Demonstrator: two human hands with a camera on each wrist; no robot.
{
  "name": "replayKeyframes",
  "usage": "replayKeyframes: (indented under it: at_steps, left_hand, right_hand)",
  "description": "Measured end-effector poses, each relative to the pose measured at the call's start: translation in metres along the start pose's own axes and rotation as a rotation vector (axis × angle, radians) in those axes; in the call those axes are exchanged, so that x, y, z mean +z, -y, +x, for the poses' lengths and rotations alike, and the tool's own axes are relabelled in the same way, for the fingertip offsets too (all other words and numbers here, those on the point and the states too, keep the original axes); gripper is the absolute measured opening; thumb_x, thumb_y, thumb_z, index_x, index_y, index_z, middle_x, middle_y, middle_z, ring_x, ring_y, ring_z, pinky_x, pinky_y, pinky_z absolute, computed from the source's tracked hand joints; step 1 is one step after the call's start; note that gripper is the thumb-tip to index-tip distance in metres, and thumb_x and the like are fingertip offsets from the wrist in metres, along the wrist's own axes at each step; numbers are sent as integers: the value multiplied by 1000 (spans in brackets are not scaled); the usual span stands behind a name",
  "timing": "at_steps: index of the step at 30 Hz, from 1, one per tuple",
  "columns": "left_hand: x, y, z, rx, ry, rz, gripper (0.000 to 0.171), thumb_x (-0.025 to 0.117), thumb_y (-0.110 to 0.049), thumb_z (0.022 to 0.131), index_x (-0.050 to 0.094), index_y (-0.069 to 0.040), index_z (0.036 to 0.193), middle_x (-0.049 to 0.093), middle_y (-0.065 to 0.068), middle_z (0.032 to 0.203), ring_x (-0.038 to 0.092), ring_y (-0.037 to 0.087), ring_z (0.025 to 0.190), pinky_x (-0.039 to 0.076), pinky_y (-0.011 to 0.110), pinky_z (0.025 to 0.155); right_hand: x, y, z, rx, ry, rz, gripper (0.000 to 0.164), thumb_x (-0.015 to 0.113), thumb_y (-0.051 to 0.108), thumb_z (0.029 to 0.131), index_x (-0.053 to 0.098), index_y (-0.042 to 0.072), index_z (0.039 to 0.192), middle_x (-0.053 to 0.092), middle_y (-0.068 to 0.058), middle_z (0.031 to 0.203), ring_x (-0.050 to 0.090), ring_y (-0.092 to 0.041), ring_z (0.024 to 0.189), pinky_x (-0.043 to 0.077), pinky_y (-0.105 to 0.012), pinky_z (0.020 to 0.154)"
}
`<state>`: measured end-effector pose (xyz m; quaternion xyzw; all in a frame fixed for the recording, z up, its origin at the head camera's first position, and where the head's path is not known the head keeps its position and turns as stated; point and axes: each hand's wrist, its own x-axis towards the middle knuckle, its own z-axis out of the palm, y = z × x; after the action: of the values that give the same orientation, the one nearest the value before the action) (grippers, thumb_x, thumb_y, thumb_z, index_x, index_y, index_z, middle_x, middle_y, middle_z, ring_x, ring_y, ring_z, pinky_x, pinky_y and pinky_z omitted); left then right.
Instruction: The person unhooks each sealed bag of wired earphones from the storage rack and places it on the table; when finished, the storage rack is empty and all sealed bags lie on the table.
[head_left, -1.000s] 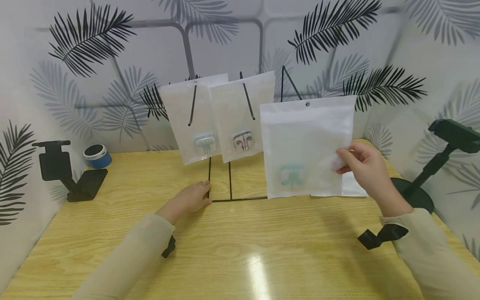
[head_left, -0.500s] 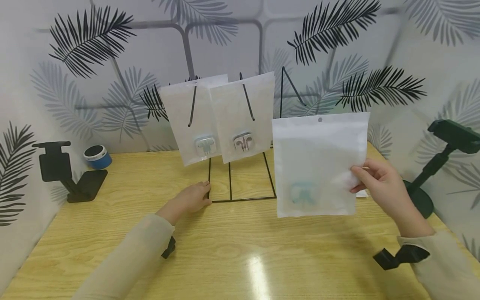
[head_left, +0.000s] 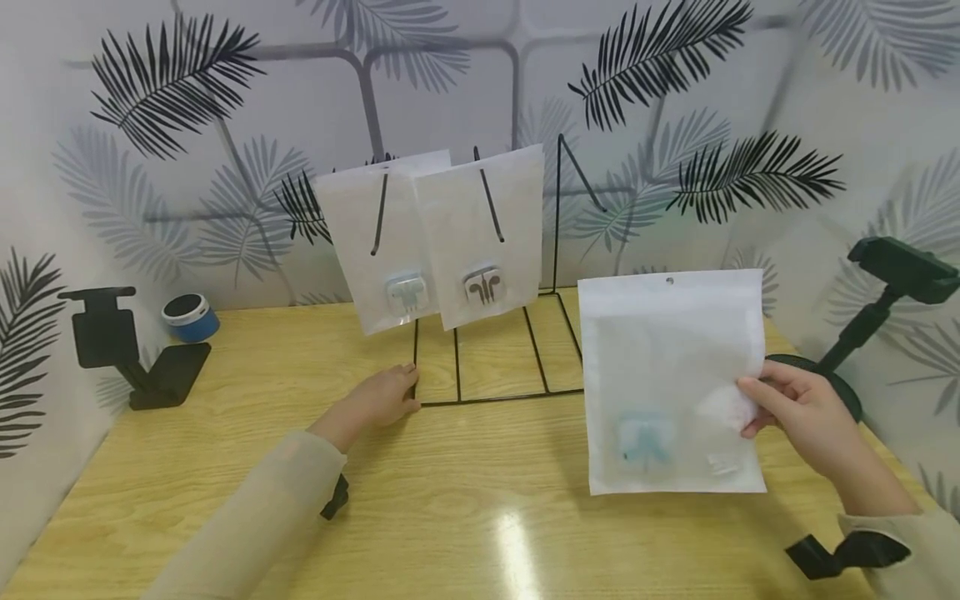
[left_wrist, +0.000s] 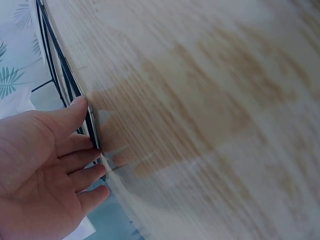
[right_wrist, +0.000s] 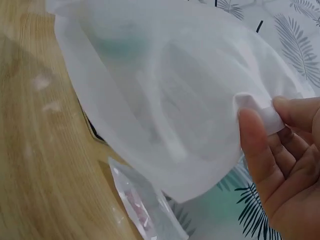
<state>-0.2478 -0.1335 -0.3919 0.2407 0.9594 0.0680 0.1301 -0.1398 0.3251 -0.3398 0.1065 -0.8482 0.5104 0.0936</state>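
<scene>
With my right hand (head_left: 810, 417) I pinched the bag (head_left: 675, 358) by its right edge, thumb against the fingers and the white film puckering between them. It hung upright in front of me, a teal pack (head_left: 647, 439) blurred in its lower part, its punched hole (head_left: 670, 281) at the top on no hook. My left hand (head_left: 373, 398) loosely gripped the front left corner of the rack (head_left: 501, 398), thumb and bent fingers against the wire. The right-hand hook (head_left: 582, 172) stood bare, above and behind the bag. To its left the middle bag (head_left: 457, 229) and the left bag (head_left: 356, 229) hung overlapping, each on its own hook. I judged the step in hand to be moving one bag while bracing the rack; the next move called for a steady pinch, the film uncreased and the wire base held still. My right wrist view also caught a packet (right_wrist: 150, 207) near the bag's edge, its contents too blurred to name. Farther out on the table (head_left: 450, 525) were a black stand (head_left: 108, 333) and a blue speaker (head_left: 195, 325) at left, and a taller stand (head_left: 861, 329) at right.
</scene>
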Motion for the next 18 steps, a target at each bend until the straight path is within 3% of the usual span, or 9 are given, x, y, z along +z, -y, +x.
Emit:
replayKeyframes:
  at_steps: [5,8,14,18]
  left_hand:
    - [0,-1,-1,-2,-5,-12,56,49,-25,84,28,5,126,23,18,131,22,31,118,20,39,96]
    - [1,-1,-2,1,-12,-12,56,49,-26,84,29,5,126,23,18,131,22,31,118,20,39,96]
    - [0,-1,-2,-8,-5,-13,56,48,-26,84,28,4,126,23,18,131,22,31,118,20,40,96]
    - [-1,-2,-2,0,-12,-5,55,49,-25,84,29,5,126,24,19,130,23,32,117,21,40,95]
  right_hand:
    - [-11,-18,-12,43,137,215,19,43,5,86,57,10,97,57,-3,79,52,-17,57,47,-32,43]
    - [-16,-27,-19,91,210,275,24,40,4,87,57,17,98,58,-1,83,52,-18,56,47,-32,44]
    - [-26,-41,-29,155,328,334,29,35,3,89,57,19,99,58,-3,83,53,-21,55,47,-34,45]
    - [-32,-50,-34,224,377,308,27,35,7,90,57,21,97,58,-5,80,54,-22,56,48,-37,49]
